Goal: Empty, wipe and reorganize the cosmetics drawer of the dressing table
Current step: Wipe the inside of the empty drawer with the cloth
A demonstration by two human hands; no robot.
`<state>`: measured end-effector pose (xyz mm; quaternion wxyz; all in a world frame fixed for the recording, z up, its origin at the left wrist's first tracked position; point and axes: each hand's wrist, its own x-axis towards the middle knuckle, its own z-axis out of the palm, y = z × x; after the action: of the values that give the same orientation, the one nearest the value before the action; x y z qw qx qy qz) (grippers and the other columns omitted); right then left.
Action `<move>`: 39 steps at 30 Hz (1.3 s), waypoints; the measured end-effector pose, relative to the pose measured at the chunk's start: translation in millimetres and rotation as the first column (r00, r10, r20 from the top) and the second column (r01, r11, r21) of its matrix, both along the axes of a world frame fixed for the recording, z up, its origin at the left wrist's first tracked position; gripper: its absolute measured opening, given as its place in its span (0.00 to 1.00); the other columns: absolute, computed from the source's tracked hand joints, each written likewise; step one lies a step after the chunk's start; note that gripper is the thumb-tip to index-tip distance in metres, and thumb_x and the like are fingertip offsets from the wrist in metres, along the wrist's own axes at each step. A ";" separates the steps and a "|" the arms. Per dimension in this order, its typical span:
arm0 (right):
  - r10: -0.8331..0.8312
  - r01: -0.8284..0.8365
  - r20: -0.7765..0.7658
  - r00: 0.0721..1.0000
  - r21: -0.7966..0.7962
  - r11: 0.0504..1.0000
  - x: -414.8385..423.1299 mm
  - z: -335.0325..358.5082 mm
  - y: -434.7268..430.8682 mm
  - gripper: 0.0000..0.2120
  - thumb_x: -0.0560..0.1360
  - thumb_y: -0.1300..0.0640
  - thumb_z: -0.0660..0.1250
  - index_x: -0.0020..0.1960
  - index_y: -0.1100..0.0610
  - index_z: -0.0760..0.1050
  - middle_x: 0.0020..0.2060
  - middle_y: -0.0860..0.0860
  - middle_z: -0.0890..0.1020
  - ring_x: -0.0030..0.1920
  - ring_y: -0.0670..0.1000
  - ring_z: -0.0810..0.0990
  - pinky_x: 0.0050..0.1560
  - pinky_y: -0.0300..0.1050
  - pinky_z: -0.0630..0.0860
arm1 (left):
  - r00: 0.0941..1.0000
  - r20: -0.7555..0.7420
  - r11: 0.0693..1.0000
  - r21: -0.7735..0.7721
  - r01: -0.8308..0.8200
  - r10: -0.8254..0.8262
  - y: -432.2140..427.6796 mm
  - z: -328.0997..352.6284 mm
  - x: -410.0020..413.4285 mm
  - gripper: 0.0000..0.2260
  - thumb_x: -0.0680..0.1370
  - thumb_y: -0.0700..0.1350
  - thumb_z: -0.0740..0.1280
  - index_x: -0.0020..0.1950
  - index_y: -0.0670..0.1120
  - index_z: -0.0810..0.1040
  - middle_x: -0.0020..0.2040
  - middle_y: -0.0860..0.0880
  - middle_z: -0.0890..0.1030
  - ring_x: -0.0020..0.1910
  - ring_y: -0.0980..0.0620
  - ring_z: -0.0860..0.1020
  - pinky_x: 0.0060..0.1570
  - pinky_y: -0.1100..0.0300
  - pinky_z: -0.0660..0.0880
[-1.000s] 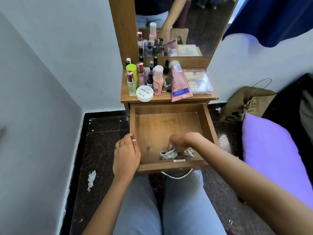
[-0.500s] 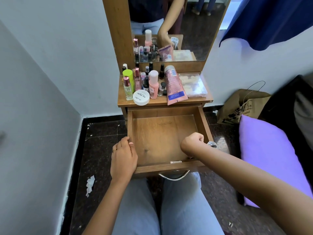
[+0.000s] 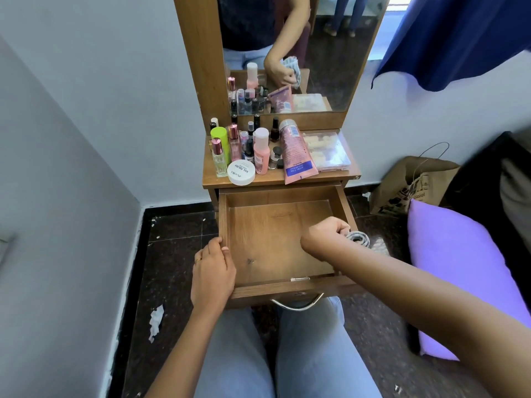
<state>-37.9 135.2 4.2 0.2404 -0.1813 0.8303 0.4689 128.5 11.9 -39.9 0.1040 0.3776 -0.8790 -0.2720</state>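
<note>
The wooden drawer (image 3: 275,196) stands pulled out with nothing inside it. My left hand (image 3: 212,271) grips its left rim near the front corner. My right hand (image 3: 324,238) is curled round a grey-and-white cloth (image 3: 359,238) and holds it over the drawer's right wall. On the dressing table top (image 3: 212,182) stand several bottles, among them a pink bottle (image 3: 262,152) and a green one (image 3: 219,140), plus a white round jar (image 3: 241,172), a pink tube (image 3: 296,153) lying flat and a clear plastic box (image 3: 327,152).
The mirror (image 3: 330,53) rises behind the table. A brown paper bag (image 3: 408,188) leans on the wall at the right. A purple pillow (image 3: 459,268) lies close to my right arm. A scrap of white paper (image 3: 156,321) lies on the dark floor at the left.
My right hand lifted the cloth from the drawer's front floor and carried it right, over the right wall. My left hand stayed on the left rim.
</note>
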 end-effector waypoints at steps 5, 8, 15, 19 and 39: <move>-0.060 0.088 0.107 0.992 -0.287 0.954 -30.8 57.4 24.1 0.16 0.77 0.50 0.62 0.62 0.54 0.74 0.51 0.47 0.76 0.43 0.49 0.79 0.35 0.38 0.74 | 1.000 0.013 1.000 0.002 0.015 -0.015 -1.4 0.0 -0.9 0.16 0.81 0.45 0.55 0.67 0.42 0.70 0.62 0.43 0.77 0.65 0.42 0.70 0.59 0.47 0.72; -0.015 0.141 0.236 0.972 -0.529 0.837 -45.8 89.7 54.3 0.14 0.75 0.55 0.62 0.58 0.58 0.77 0.44 0.51 0.77 0.47 0.54 0.77 0.49 0.46 0.77 | 0.999 0.009 0.999 -0.022 0.033 -0.033 -1.9 1.1 -2.9 0.16 0.81 0.46 0.56 0.66 0.43 0.71 0.63 0.44 0.77 0.65 0.43 0.70 0.60 0.47 0.71; -0.188 0.557 0.629 0.755 -0.765 -0.324 -65.0 74.7 111.8 0.08 0.72 0.68 0.65 0.42 0.57 0.79 0.36 0.55 0.83 0.35 0.52 0.81 0.42 0.45 0.78 | 0.995 -0.032 0.993 -0.059 0.097 -0.099 11.9 8.1 -15.9 0.17 0.79 0.48 0.61 0.66 0.43 0.71 0.62 0.44 0.77 0.64 0.43 0.71 0.61 0.48 0.70; -0.061 0.488 0.783 0.619 -0.444 -0.752 -80.3 64.0 113.2 0.06 0.74 0.70 0.64 0.46 0.61 0.77 0.38 0.58 0.83 0.32 0.50 0.82 0.35 0.43 0.79 | 0.975 -0.139 0.983 0.038 0.180 -0.174 31.6 20.2 -33.2 0.16 0.79 0.47 0.63 0.65 0.46 0.72 0.62 0.49 0.76 0.64 0.47 0.71 0.61 0.53 0.69; 0.406 0.224 0.833 0.376 0.344 -0.912 -197.4 39.7 60.6 0.08 0.81 0.63 0.56 0.48 0.61 0.73 0.41 0.57 0.81 0.33 0.53 0.83 0.31 0.43 0.80 | 0.950 -0.202 0.318 0.940 0.121 0.238 97.9 62.8 -208.3 0.14 0.78 0.44 0.65 0.64 0.46 0.72 0.55 0.48 0.78 0.54 0.53 0.78 0.55 0.58 0.77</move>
<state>-235.3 195.8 43.9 -0.2341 -0.1636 -0.3639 0.8866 -79.8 109.8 22.8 0.0079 0.3520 -0.5124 -0.7832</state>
